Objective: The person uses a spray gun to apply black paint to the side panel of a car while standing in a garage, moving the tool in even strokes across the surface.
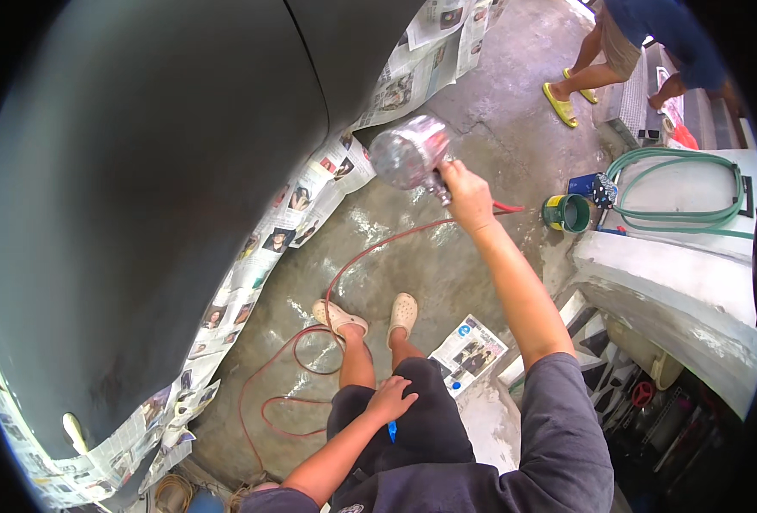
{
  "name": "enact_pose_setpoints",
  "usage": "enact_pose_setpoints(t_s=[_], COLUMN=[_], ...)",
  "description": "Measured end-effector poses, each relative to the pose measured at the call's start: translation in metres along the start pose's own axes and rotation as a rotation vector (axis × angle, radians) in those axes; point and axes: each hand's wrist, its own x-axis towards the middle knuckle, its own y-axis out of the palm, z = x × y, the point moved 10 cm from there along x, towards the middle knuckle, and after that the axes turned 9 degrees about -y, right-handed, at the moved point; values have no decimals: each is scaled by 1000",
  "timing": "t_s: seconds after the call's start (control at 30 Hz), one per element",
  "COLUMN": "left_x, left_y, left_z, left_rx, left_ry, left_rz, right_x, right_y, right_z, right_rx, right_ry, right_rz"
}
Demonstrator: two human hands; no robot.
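Note:
My right hand (470, 195) grips a spray gun (410, 152) with a clear cup, raised beside a large dark grey vehicle panel (139, 214). A red hose (376, 242) runs from the gun and loops on the floor. Newspaper masking (276, 218) lines the panel's edge. My left hand (387, 398) lies on my dark shorts with its fingers apart, a small blue item (392, 431) just below it.
A person (665, 43) in yellow slides stands by steps at upper right. A green bucket (567, 214), blue container (585, 188) and coiled green hose (678, 221) are at right. Printed paper (467, 356) lies right of my feet. A white ledge (661, 269) borders the floor.

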Motion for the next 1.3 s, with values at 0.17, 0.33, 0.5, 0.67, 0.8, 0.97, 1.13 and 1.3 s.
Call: enact_pose_setpoints(t_s=[0.17, 0.33, 0.5, 0.67, 0.8, 0.97, 1.13, 1.3], left_x=[6, 27, 49, 74, 86, 83, 72, 69], left_y=[3, 38, 76, 81, 83, 85, 75, 78], left_z=[-10, -24, -20, -5, 8, 31, 32, 41], left_rx=[-5, 48, 76, -4, -9, 16, 27, 53], left_ry=[31, 162, 274, 304, 302, 236, 253, 244], left_rz=[-17, 11, -3, -246, -216, -90, -165, -185], right_x=[-47, -74, -97, -127, -139, -142, -140, -142], right_y=[84, 105, 107, 145, 181, 218, 217, 204], right_z=[8, 43, 71, 95, 121, 146, 125, 116], right_rx=[79, 312, 644, 911, 920, 965, 891, 835], right_ry=[17, 203, 489, 676, 628, 605, 681, 772], right_rz=[145, 91, -163, -341, -375, -193, -295, -386])
